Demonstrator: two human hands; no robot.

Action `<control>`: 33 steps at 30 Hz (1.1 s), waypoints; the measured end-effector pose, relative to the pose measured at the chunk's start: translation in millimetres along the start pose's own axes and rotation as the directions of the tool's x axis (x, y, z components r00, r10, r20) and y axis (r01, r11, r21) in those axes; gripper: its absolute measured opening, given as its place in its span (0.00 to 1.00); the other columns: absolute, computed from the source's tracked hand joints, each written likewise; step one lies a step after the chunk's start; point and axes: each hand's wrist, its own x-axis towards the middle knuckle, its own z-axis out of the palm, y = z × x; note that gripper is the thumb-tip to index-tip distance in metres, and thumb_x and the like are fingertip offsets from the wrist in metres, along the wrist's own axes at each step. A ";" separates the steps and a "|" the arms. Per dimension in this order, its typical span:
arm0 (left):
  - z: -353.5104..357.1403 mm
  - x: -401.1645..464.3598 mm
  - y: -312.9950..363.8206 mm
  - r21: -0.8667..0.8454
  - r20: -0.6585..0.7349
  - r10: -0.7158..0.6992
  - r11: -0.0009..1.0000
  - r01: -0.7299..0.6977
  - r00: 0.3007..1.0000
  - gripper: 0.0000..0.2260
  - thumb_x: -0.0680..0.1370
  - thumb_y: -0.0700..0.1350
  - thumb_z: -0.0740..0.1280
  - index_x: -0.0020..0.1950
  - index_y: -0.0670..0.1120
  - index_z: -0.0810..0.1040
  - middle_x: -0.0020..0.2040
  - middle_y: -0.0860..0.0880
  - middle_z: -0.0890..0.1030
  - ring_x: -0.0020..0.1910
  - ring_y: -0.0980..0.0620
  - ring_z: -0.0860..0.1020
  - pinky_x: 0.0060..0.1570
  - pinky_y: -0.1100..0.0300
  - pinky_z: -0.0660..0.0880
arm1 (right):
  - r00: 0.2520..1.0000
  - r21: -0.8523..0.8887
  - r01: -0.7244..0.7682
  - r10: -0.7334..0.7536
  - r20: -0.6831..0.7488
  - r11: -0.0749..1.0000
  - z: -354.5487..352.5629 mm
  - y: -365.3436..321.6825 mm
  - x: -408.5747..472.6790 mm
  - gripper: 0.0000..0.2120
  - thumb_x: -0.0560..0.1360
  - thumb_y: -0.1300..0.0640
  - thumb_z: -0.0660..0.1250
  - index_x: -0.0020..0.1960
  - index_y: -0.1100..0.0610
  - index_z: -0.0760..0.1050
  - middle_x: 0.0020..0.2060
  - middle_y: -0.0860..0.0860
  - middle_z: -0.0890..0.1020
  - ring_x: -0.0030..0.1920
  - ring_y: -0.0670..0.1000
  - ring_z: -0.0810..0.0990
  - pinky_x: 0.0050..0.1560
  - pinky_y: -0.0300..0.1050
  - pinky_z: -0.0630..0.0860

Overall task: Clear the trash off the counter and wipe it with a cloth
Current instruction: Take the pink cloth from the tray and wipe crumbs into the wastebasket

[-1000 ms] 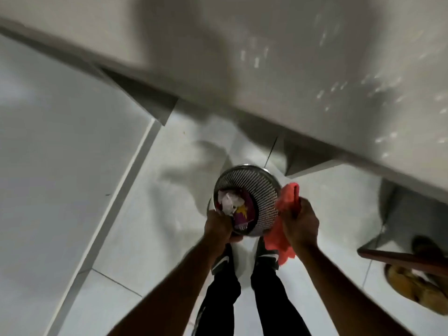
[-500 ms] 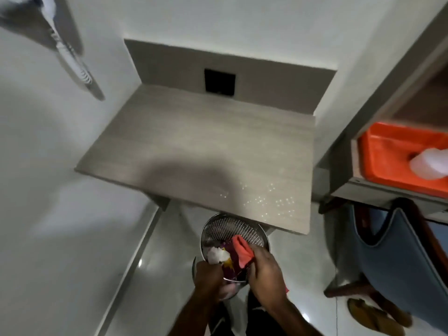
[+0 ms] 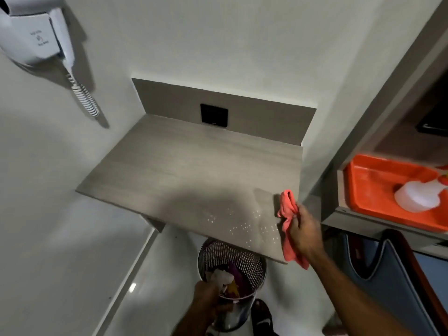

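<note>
The grey wood-look counter (image 3: pixel 184 170) juts from the wall with small bright specks near its front right edge. My right hand (image 3: pixel 306 232) grips a crumpled pink cloth (image 3: pixel 288 214) that rests on the counter's front right corner and hangs over the edge. Below the counter's front edge is a perforated metal trash bin (image 3: pixel 244 258) holding crumpled white paper (image 3: pixel 221 277) and purple and yellow wrappers. My left hand (image 3: pixel 208 299) holds the bin by its near rim.
A white wall-mounted hair dryer (image 3: pixel 36 32) with a coiled cord hangs at the upper left. A black socket plate (image 3: pixel 213 115) sits in the backsplash. To the right, a shelf holds an orange tray (image 3: pixel 378 187) with a white spray bottle (image 3: pixel 417 195). A blue chair (image 3: pixel 397 270) stands below it.
The view has tilted up from the floor to the counter. My right hand left the bin and carried the pink cloth up onto the counter's right corner. My left hand stays on the bin.
</note>
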 end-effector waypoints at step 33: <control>-54.6 14.0 30.5 -0.060 -0.138 -0.018 0.998 0.010 0.990 0.09 0.79 0.36 0.66 0.55 0.32 0.78 0.53 0.30 0.82 0.48 0.32 0.83 0.39 0.39 0.84 | 0.953 -0.173 0.231 -0.186 0.239 0.958 95.0 -60.1 67.7 0.28 0.72 0.67 0.66 0.71 0.63 0.70 0.70 0.63 0.72 0.71 0.62 0.70 0.74 0.54 0.61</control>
